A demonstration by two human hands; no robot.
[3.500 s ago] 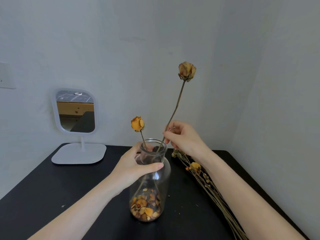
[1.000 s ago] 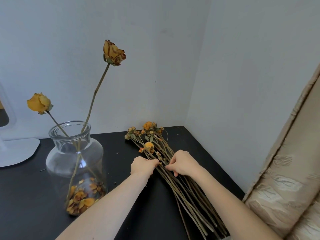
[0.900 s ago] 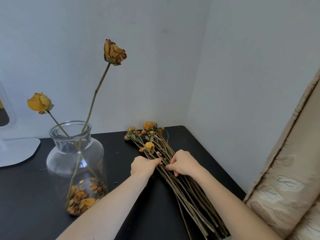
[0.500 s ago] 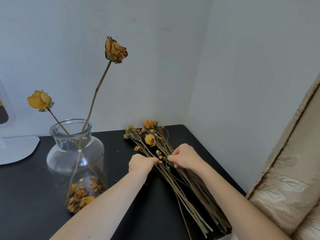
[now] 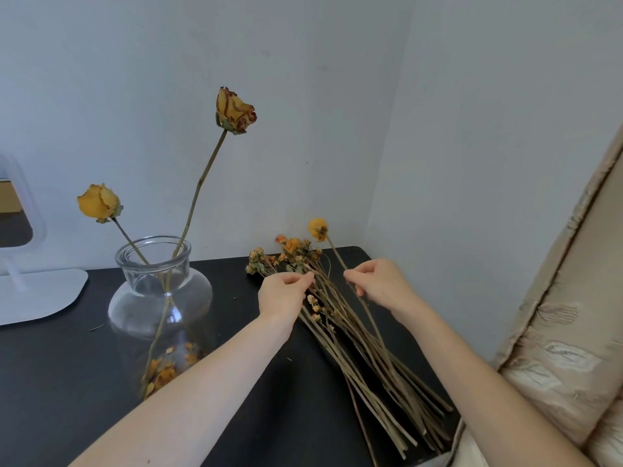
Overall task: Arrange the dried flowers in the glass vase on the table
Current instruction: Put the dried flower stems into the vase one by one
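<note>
Separating one stem from the rest. Right hand (image 5: 381, 284) pinches a single stem (image 5: 338, 261) just below its round yellow head, which is tilted up off the pile. Left hand (image 5: 281, 293) is curled, fingertips pinched into the bundle of dried flowers (image 5: 357, 335), apparently pinning the others down.

Bundle lies on the black table (image 5: 50, 382), heads toward the back corner, cut ends reaching the near right edge.

Glass vase (image 5: 158, 288) stands well to the left. It already holds a tall rose (image 5: 235, 111) and a short rose (image 5: 98, 201), with loose petals (image 5: 168, 369) at the bottom.

Doing it well, my read:
- Draw the stem out along its length, not sideways; dry side twigs look likely to snag and snap.
- Keep the pinch light and low on the stalk, away from the brittle head.
- Hold the pile down until the tail end comes free.

Room:
- Walls (image 5: 472, 163) close behind and right; patterned fabric (image 5: 569, 348) crowds the right.
- Open table lies between bundle and vase, so carry leftward.
- Tall rose leans right over that path; pass below its head or in front.
- Neck is narrow; lead with the cut end.
- Mirror (image 5: 20, 230) stands beyond the vase.
</note>
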